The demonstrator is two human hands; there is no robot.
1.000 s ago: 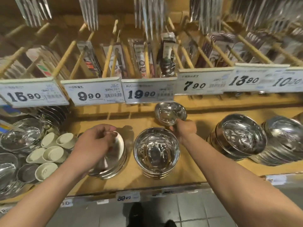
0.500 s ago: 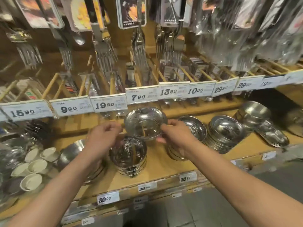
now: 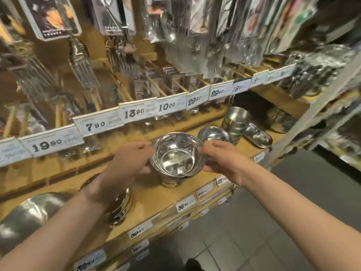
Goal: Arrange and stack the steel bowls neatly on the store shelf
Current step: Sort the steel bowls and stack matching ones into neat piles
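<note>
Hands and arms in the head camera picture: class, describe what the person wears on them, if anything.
Nothing is worn. The left hand and right hand are bare, without gloves. No ring, watch or bracelet shows on the sides in view. Both forearms are bare as far as the picture's lower edge, so no sleeve appears.

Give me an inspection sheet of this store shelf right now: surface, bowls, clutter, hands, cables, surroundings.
Surface: wooden store shelf, price tags along its front edge.
Job's things: small shiny steel bowl held over a stack of steel bowls; another bowl stack at left; shallow steel dish and tall bowl stack behind.
Clutter: oval steel trays at right.
Grippers: left hand and right hand grip the held bowl's rim on opposite sides.
Cables: nothing seen.
Surroundings: packaged forks hanging above; grey tiled floor.
</note>
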